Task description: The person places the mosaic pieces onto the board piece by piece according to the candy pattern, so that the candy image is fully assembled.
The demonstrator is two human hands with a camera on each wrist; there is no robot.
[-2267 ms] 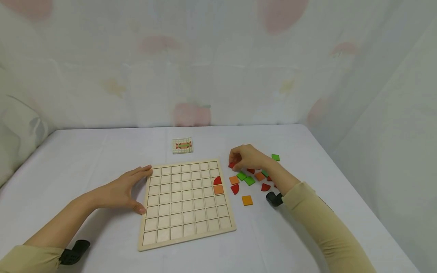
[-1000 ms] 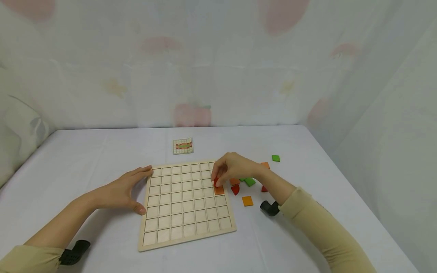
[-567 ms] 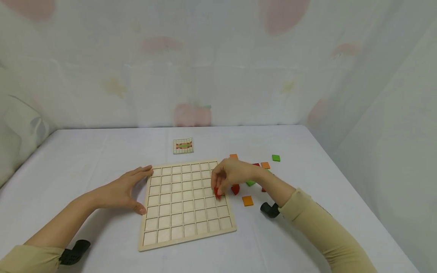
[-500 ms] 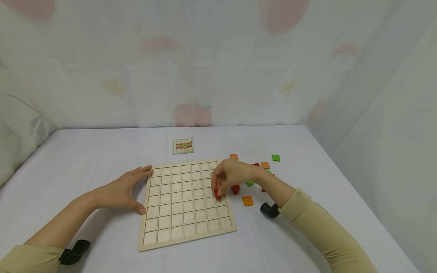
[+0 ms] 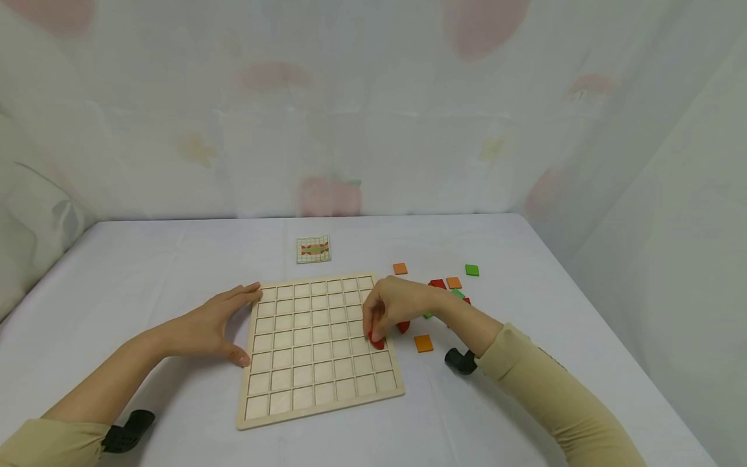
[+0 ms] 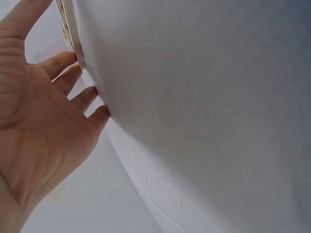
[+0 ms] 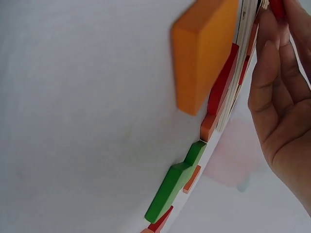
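From the head camera I see my right hand (image 5: pixel 399 305) over the right edge of the square wooden grid board (image 5: pixel 318 347), its fingertips curled down and pinching a small red wooden piece (image 5: pixel 377 342) that sits at a cell in the board's rightmost column, about midway down. My left hand (image 5: pixel 207 326) lies flat on the white tablecloth (image 5: pixel 146 272) with straight fingers, the fingertips and thumb touching the board's left edge. Just right of the board lie loose pieces: an orange square tile (image 5: pixel 423 343), a second orange tile (image 5: pixel 399 268), a green square tile (image 5: pixel 471 270) and others partly hidden behind my wrist. A small pattern card (image 5: pixel 313 249) lies beyond the board's far edge.

The left wrist camera shows my left hand (image 6: pixel 36 121) spread open, fingers relaxed, the fingertips against the cloth and near the board's edge (image 6: pixel 68 29).

The right wrist camera shows my right hand (image 7: pixel 284 97) beside the board's edge (image 7: pixel 243 43), the red piece (image 7: pixel 277 7) just caught at the fingertips. The orange tile (image 7: pixel 204 53) is close to the lens, with green pieces (image 7: pixel 175 182) further along.
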